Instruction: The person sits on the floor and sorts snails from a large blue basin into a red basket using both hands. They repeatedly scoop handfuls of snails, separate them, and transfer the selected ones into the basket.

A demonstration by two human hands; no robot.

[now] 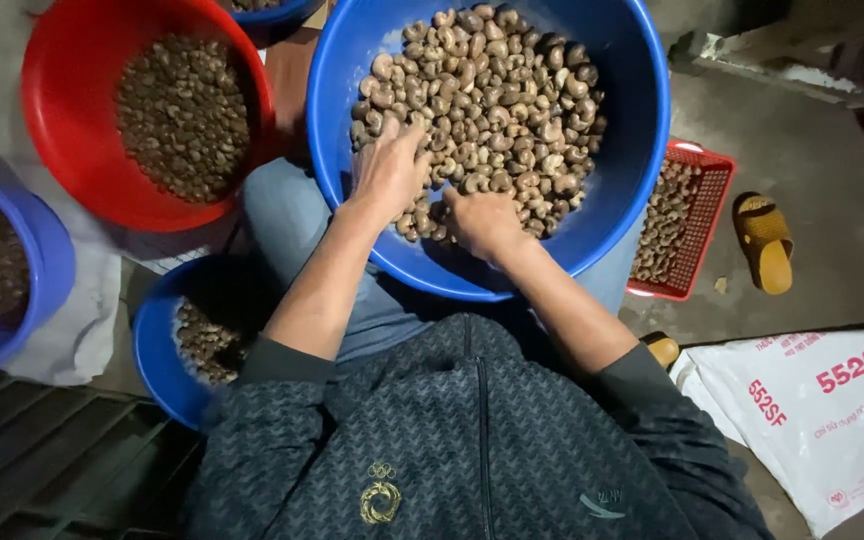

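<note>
Cashew pile (492, 90) in big blue basin (642, 130) on lap. L hand (387, 170) fingers spread, flat on nuts; R hand (482, 220) curled, grip unclear. Bulk of pile lies ahead of both; L nearer.

Red basin (87, 150) crowds left of the blue basin (642, 120) (red basket (707, 200) right).

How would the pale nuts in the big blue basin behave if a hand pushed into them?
The nuts are loose and curved, so they would probably slide and tumble aside. Heaped deep, they likely spill back around the left hand. Each looks small and light.
</note>
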